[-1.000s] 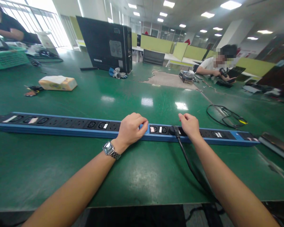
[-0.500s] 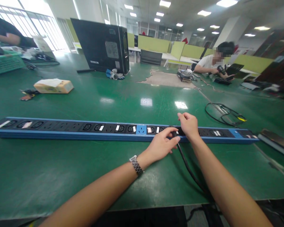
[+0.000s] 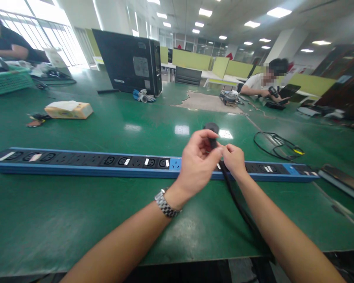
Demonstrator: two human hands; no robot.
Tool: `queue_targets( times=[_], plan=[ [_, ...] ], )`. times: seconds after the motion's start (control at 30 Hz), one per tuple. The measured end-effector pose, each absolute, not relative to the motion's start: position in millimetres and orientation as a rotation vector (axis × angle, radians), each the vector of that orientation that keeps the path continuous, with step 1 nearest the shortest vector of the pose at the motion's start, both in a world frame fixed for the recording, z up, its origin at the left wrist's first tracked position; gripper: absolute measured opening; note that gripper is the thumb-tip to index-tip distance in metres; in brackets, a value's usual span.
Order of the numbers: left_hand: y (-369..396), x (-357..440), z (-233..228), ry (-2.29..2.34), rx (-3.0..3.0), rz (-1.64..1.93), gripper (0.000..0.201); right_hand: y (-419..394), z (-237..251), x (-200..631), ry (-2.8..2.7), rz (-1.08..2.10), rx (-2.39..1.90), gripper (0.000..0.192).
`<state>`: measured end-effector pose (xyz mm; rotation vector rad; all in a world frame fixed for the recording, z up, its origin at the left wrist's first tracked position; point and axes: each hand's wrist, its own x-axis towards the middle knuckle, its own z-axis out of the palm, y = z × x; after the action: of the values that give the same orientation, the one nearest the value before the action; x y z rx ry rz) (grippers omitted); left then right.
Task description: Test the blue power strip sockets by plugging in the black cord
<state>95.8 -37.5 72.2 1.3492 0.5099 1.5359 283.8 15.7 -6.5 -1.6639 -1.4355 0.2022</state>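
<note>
Right now both hands meet above the middle of a long blue power strip that lies across the green worktop, its long axis running left to right in front of the person. The left hand is closed around a black plug, which stands raised clear of the strip's sockets with its head poking up past the fingers. The right hand pinches the black cable just beneath the plug, fingers narrow, thumb and forefinger touching the cord. From there the cable drops toward the person and runs off the near edge of the worktop.

The strip sits directly below and just beyond the two hands, so the plug hangs over its socket row; the left hand is the nearer of the two to the blue centre block and to the sockets left of it. To the right the strip ends near a flat dark unit at the worktop's edge.

Between the strip and the near edge the green surface is bare apart from the cable. Beyond the strip lie a loose coil of wire, a tissue pack and a black computer tower, all well apart from the hands. Other people work at the far sides.
</note>
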Motion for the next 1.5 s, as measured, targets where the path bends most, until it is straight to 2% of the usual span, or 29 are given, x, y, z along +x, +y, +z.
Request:
queue_targets(
  times=[0.1, 0.17, 0.37, 0.5, 1.1, 1.5],
  plan=[
    [-8.4, 46.5, 85.1, 0.751, 1.217, 1.908, 0.025, 19.5, -8.7, 285.0, -1.454, 0.184, -1.687, 0.039],
    [4.0, 13.1, 78.6, 0.919, 1.191, 1.947, 0.021, 22.5, -9.4, 285.2, -1.469, 0.19, -1.711, 0.039],
    [-11.8, -19.4, 32.1, 1.298, 1.507, 1.191, 0.023, 24.6, -8.9, 283.3, -1.454, 0.21, -1.758, 0.039],
    [-21.9, -9.0, 26.9, 1.381, 1.768, 0.986, 0.033, 20.2, -7.8, 281.9, -1.439, 0.197, -1.729, 0.039],
    [-31.5, 13.2, 30.0, 1.493, 2.248, 0.737, 0.037, 14.5, -9.1, 282.6, -1.415, 0.213, -1.612, 0.039],
    [-37.2, 13.0, 18.0, 1.457, 2.202, 0.921, 0.042, 13.7, -8.8, 285.2, -1.369, 0.273, -1.535, 0.037]
  ],
)
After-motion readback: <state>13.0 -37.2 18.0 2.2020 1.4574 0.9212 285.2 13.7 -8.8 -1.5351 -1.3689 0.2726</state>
